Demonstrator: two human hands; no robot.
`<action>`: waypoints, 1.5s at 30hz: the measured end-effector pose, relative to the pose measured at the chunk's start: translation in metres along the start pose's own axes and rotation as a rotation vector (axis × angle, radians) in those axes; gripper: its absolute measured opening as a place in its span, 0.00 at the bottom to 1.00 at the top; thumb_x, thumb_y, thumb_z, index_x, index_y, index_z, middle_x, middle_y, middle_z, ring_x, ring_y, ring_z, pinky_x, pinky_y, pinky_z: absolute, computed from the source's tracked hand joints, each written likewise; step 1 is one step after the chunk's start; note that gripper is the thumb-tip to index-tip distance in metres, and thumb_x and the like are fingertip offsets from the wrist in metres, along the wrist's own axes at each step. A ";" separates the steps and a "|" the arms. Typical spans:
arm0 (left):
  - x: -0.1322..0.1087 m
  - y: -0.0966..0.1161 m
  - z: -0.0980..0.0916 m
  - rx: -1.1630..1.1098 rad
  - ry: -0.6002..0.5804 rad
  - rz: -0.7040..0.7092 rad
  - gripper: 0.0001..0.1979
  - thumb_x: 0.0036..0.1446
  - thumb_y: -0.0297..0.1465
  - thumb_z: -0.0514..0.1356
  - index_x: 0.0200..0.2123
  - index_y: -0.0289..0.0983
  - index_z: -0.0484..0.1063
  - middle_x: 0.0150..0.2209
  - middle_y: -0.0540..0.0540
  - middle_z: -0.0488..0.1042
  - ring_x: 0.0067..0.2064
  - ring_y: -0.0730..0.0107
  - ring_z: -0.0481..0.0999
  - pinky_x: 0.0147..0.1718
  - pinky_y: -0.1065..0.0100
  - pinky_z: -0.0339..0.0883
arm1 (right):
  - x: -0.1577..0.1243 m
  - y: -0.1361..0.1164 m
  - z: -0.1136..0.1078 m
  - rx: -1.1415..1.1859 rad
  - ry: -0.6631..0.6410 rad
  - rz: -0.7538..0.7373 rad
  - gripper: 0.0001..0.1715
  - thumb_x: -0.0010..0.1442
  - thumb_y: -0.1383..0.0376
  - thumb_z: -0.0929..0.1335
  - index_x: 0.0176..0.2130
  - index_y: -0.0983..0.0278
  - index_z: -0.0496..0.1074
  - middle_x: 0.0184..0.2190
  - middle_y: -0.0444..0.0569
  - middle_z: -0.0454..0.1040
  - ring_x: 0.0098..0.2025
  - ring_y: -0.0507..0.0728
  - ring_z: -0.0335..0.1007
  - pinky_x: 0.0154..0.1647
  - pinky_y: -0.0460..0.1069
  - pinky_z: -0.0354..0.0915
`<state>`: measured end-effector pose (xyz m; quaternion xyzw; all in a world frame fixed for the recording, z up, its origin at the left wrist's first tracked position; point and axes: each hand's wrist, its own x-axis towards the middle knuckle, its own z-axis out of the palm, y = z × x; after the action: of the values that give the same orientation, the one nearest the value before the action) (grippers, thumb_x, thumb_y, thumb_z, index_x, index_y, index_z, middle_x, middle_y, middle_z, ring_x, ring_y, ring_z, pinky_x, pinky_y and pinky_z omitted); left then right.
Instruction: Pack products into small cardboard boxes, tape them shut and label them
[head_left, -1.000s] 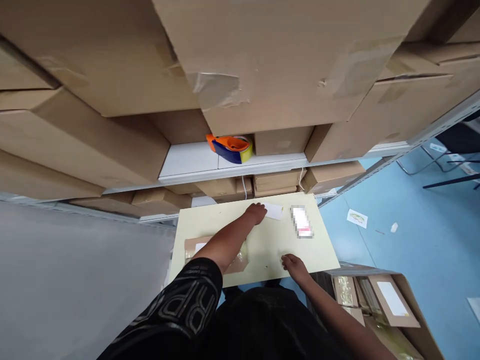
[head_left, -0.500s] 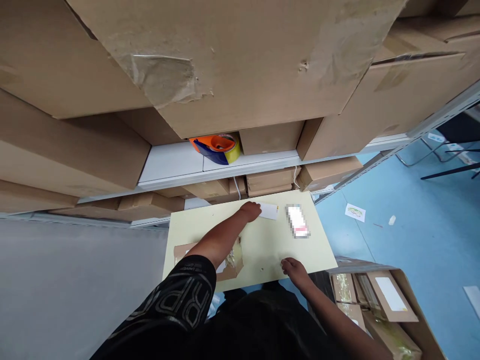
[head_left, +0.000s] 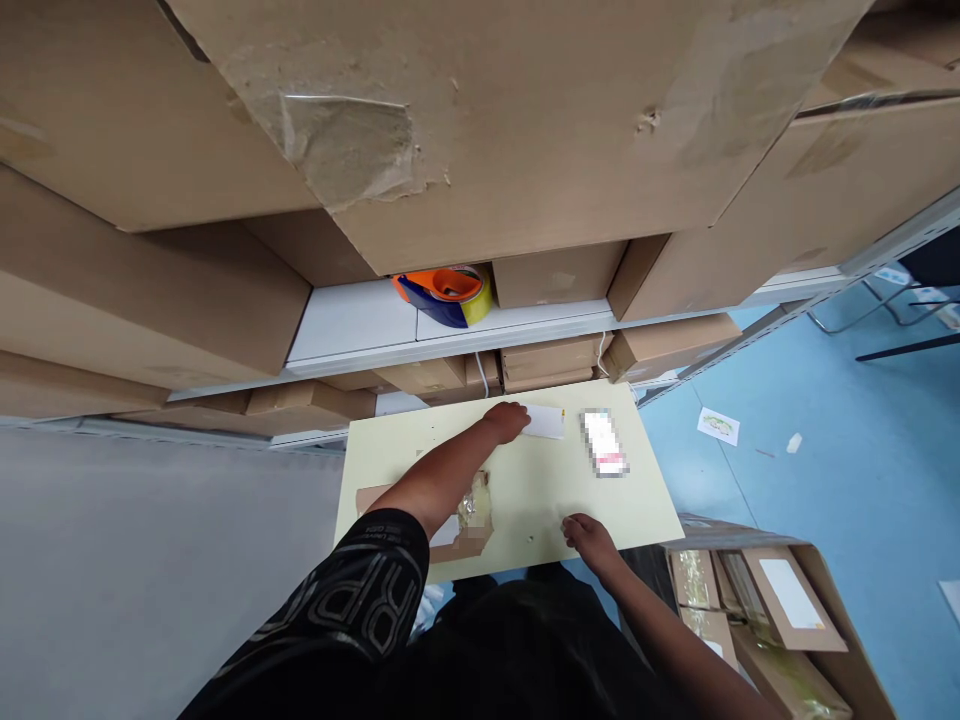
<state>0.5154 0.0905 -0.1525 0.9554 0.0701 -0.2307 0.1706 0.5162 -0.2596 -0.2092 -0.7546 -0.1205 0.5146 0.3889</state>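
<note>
On the cream-coloured board, my left hand (head_left: pixel 507 422) reaches to the far edge with its fingers curled over the left end of a white paper label (head_left: pixel 545 422). The label lies flat and my hand hides part of it. Over the board's near edge, my right hand (head_left: pixel 589 537) is closed, thumb against fingers; whatever may be in it is too small to see. A flat cardboard box (head_left: pixel 472 540) with clear tape and a white label lies beneath my left forearm, partly covered. To the right of the paper label rests a phone (head_left: pixel 603 442) with a blurred screen.
The small cream table (head_left: pixel 525 500) stands against a shelf (head_left: pixel 352 325) stacked with cardboard boxes (head_left: pixel 465 130). An orange and blue tape dispenser (head_left: pixel 446 295) sits on that shelf. At lower right a large carton (head_left: pixel 814 570) holds several taped boxes. Papers (head_left: pixel 718 426) lie on the blue floor.
The view has shifted slightly, so the shelf and table appear a little further right. Both hands keep nearly the same pose, the left still at the paper label.
</note>
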 end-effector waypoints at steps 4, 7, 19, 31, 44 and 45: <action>-0.002 -0.006 0.003 -0.064 0.001 -0.016 0.06 0.55 0.26 0.66 0.37 0.35 0.79 0.47 0.35 0.77 0.51 0.50 0.75 0.46 0.59 0.68 | 0.005 -0.012 -0.002 -0.036 0.008 -0.026 0.24 0.60 0.45 0.64 0.35 0.61 0.78 0.31 0.49 0.80 0.34 0.61 0.77 0.38 0.53 0.68; -0.004 -0.011 0.006 -0.125 0.017 -0.040 0.05 0.55 0.26 0.65 0.36 0.35 0.79 0.47 0.37 0.77 0.47 0.55 0.76 0.43 0.63 0.69 | 0.017 -0.038 -0.009 -0.121 0.092 -0.105 0.22 0.61 0.48 0.64 0.37 0.60 0.78 0.34 0.50 0.81 0.38 0.62 0.77 0.42 0.54 0.69; -0.010 -0.011 0.011 -0.348 0.048 -0.151 0.11 0.49 0.26 0.66 0.38 0.37 0.77 0.49 0.42 0.77 0.47 0.58 0.77 0.44 0.66 0.69 | 0.089 -0.161 -0.003 -0.892 0.314 -0.513 0.38 0.60 0.64 0.67 0.67 0.68 0.65 0.68 0.63 0.63 0.65 0.70 0.60 0.62 0.60 0.61; -0.037 0.007 -0.030 -0.976 0.292 -0.448 0.25 0.62 0.52 0.59 0.51 0.39 0.70 0.36 0.45 0.80 0.36 0.64 0.80 0.32 0.70 0.69 | 0.114 -0.170 0.026 -1.149 0.050 -0.727 0.41 0.62 0.72 0.61 0.72 0.68 0.59 0.76 0.54 0.50 0.73 0.69 0.48 0.67 0.60 0.53; -0.045 -0.020 -0.016 -0.805 0.285 -0.777 0.18 0.68 0.40 0.53 0.38 0.36 0.79 0.27 0.47 0.79 0.24 0.69 0.78 0.27 0.71 0.69 | 0.139 -0.183 0.042 -1.147 0.080 -0.534 0.43 0.59 0.69 0.63 0.72 0.70 0.57 0.76 0.55 0.50 0.65 0.67 0.57 0.60 0.56 0.61; -0.046 -0.025 -0.014 -0.812 0.269 -0.803 0.17 0.67 0.40 0.54 0.38 0.36 0.79 0.26 0.47 0.79 0.23 0.68 0.78 0.27 0.71 0.69 | 0.140 -0.182 0.043 -1.159 0.086 -0.531 0.43 0.59 0.70 0.63 0.72 0.70 0.57 0.76 0.55 0.50 0.65 0.67 0.57 0.60 0.56 0.61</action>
<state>0.4750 0.1158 -0.1269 0.7329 0.5305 -0.1089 0.4118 0.5801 -0.0361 -0.1826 -0.8070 -0.5464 0.2211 0.0362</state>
